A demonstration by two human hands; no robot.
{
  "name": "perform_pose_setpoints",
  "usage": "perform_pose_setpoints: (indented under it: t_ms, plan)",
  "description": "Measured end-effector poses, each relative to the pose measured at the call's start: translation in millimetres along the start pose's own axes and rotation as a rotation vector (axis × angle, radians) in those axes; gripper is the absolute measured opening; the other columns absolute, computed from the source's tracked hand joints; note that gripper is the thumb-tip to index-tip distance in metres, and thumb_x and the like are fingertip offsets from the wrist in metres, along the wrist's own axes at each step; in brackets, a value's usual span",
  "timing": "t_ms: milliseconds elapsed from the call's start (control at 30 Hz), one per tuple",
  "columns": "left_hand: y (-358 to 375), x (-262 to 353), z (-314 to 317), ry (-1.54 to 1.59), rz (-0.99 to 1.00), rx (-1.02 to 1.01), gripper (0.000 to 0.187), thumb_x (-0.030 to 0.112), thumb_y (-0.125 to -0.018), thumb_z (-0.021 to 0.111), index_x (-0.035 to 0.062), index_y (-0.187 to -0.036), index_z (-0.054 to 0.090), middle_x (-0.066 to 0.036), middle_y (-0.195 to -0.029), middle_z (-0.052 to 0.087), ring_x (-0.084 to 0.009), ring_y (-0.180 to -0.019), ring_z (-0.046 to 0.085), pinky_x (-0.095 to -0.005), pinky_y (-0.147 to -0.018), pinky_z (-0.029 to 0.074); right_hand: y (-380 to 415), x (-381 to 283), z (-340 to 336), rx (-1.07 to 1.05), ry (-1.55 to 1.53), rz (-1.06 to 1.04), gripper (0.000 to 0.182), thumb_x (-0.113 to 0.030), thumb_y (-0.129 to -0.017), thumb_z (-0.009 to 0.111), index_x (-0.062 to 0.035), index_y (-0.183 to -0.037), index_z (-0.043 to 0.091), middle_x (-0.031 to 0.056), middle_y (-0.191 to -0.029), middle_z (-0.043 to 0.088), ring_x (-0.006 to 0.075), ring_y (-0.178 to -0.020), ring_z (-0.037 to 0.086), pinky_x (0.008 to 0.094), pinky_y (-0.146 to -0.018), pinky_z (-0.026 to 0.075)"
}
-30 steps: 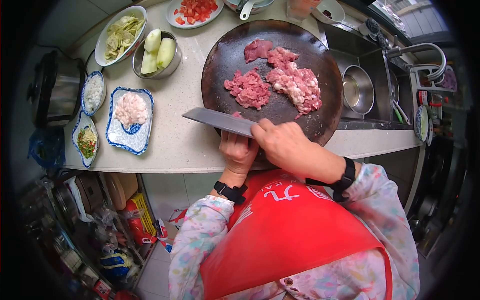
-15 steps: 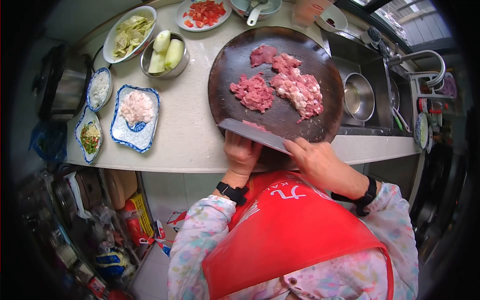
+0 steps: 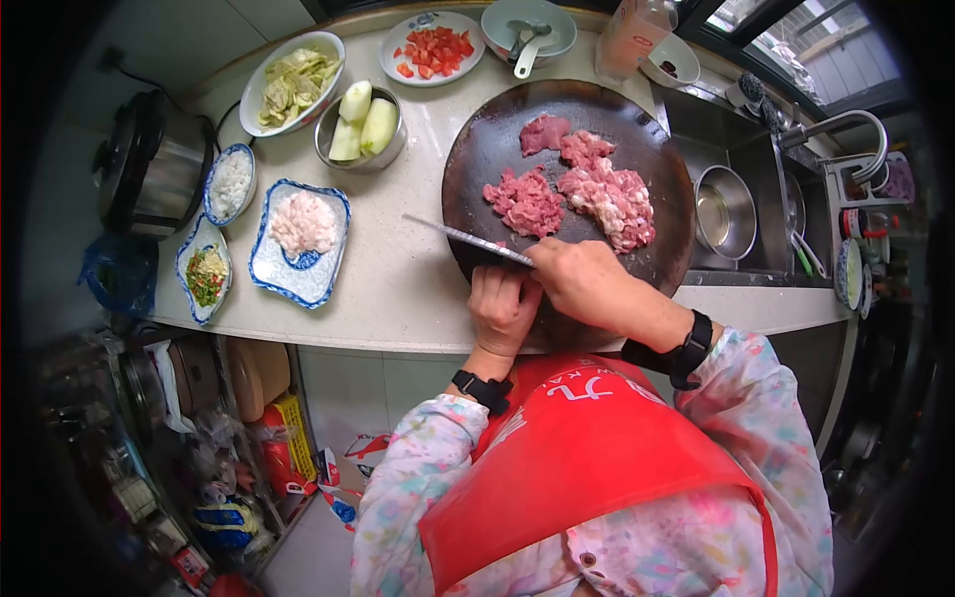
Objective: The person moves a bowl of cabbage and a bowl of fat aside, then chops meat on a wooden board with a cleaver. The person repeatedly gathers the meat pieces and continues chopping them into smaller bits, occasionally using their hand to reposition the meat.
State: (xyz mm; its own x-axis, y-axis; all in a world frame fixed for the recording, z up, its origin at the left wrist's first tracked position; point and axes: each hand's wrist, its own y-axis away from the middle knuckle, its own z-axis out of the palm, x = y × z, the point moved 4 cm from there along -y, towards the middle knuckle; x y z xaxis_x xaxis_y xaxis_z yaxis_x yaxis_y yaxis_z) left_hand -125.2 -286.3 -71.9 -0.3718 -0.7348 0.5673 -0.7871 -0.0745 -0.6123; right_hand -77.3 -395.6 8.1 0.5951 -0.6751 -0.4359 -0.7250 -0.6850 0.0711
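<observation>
My right hand (image 3: pixel 582 284) grips a cleaver (image 3: pixel 468 237), whose blade points left over the near part of a round dark chopping board (image 3: pixel 667 179). Seen nearly edge-on, the blade's tip reaches past the board's left rim. My left hand (image 3: pixel 502 310) is closed, fingers curled, at the board's near edge just behind the blade. Whatever lies under those fingers is hidden. Beyond the blade are a pile of chopped red meat (image 3: pixel 527 201), a larger pile of fattier chopped meat (image 3: pixel 612 199) and a darker piece of meat (image 3: pixel 543 134).
On the counter (image 3: pixel 408 289) to the left stand a dish of pale minced meat (image 3: pixel 303 224), a bowl of white powder (image 3: pixel 231 184), a dish of chopped seasonings (image 3: pixel 206 279) and a bowl of peeled vegetables (image 3: pixel 363 129). Diced red pieces (image 3: pixel 435 52) lie behind. A sink (image 3: pixel 711 154) is right.
The cleaver has turned from showing its broad face to nearly edge-on, and my right hand has shifted left and up toward my left hand. The whole view has shifted slightly.
</observation>
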Motion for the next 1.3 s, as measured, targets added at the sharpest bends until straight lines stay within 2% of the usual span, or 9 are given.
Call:
perform_pose_setpoints:
  t_ms: [200,300,533,733,800,933,1033,1167,1300]
  plan:
    - [3.4,1.7,-1.9,0.054,-0.062,0.098,0.027,0.004,-0.070,0.074,0.0037,-0.095,0.065,-0.012,-0.087,0.060,-0.0332,-0.073,0.056,-0.0410,-0.066,0.049,39.7,-3.8,-23.7,-0.003,-0.046,0.049,0.019,-0.008,-0.081,0.059,-0.0010,-0.099,0.057,0.0175,-0.087,0.060,0.0377,-0.068,0.063,0.0467,-0.057,0.050]
    - [5.6,2.0,-1.9,0.038,0.023,0.081,0.033,0.007,-0.070,0.076,0.0027,-0.101,0.064,-0.014,-0.093,0.062,-0.0381,-0.083,0.058,-0.0449,-0.074,0.050,65.0,-6.4,-29.6,-0.072,0.001,0.031,0.026,-0.008,-0.078,0.061,0.0008,-0.101,0.055,0.0167,-0.086,0.059,0.0369,-0.067,0.063,0.0454,-0.055,0.049]
    - [7.9,-0.7,1.5,0.026,-0.040,0.055,0.032,0.009,-0.067,0.079,0.0047,-0.097,0.068,-0.012,-0.090,0.066,-0.0379,-0.083,0.063,-0.0466,-0.079,0.051,75.0,0.8,-27.3,-0.141,0.081,0.041,0.026,-0.006,-0.073,0.063,0.0016,-0.097,0.053,0.0164,-0.085,0.058,0.0349,-0.065,0.063,0.0444,-0.054,0.049]
    - [5.5,-0.8,2.7,0.023,0.030,0.099,0.025,0.006,-0.071,0.075,0.0007,-0.093,0.066,-0.015,-0.094,0.066,-0.0365,-0.079,0.061,-0.0465,-0.077,0.051,11.5,-6.4,9.2,-0.082,0.116,-0.037,0.019,-0.006,-0.075,0.060,0.0009,-0.092,0.056,0.0144,-0.083,0.060,0.0330,-0.068,0.066,0.0420,-0.056,0.053]
    - [5.3,0.7,2.4,-0.023,0.001,0.110,0.023,0.004,-0.070,0.073,0.0010,-0.091,0.066,-0.014,-0.100,0.067,-0.0354,-0.082,0.062,-0.0449,-0.077,0.052,6.0,-1.6,9.5,-0.020,0.067,-0.083,0.027,-0.005,-0.076,0.058,-0.0015,-0.103,0.057,0.0135,-0.088,0.061,0.0346,-0.067,0.064,0.0436,-0.054,0.050]
    - [3.6,2.9,1.4,-0.011,-0.016,0.119,0.019,-0.003,-0.065,0.069,0.0056,-0.080,0.062,-0.009,-0.080,0.058,-0.0296,-0.072,0.056,-0.0399,-0.065,0.048,19.2,16.4,-2.0,0.016,0.053,0.027,0.025,-0.014,-0.084,0.064,-0.0052,-0.107,0.060,0.0137,-0.089,0.063,0.0344,-0.070,0.064,0.0436,-0.056,0.050]
    - [-0.8,7.3,-2.7,0.023,-0.042,0.090,0.022,0.001,-0.066,0.073,0.0049,-0.086,0.064,-0.011,-0.083,0.060,-0.0315,-0.073,0.056,-0.0406,-0.065,0.048,50.1,8.2,-18.4,-0.062,0.017,0.015,0.031,-0.010,-0.081,0.064,-0.0036,-0.112,0.059,0.0137,-0.093,0.062,0.0343,-0.070,0.064,0.0435,-0.057,0.050]
    - [3.7,4.1,-0.9,-0.005,0.010,0.081,0.030,0.004,-0.069,0.074,0.0004,-0.097,0.063,-0.014,-0.083,0.059,-0.0360,-0.073,0.056,-0.0448,-0.067,0.047,81.2,8.4,-28.4,-0.128,0.034,0.006,0.027,-0.005,-0.076,0.061,0.0022,-0.101,0.054,0.0186,-0.090,0.060,0.0373,-0.067,0.063,0.0449,-0.055,0.050]
    - [5.9,1.4,2.5,-0.028,0.002,0.087,0.028,0.004,-0.070,0.074,0.0010,-0.096,0.064,-0.014,-0.086,0.061,-0.0363,-0.073,0.057,-0.0452,-0.070,0.049,68.6,7.8,-25.6,-0.181,0.064,-0.003,0.025,-0.004,-0.074,0.062,0.0021,-0.097,0.054,0.0182,-0.088,0.060,0.0358,-0.067,0.064,0.0437,-0.055,0.051]
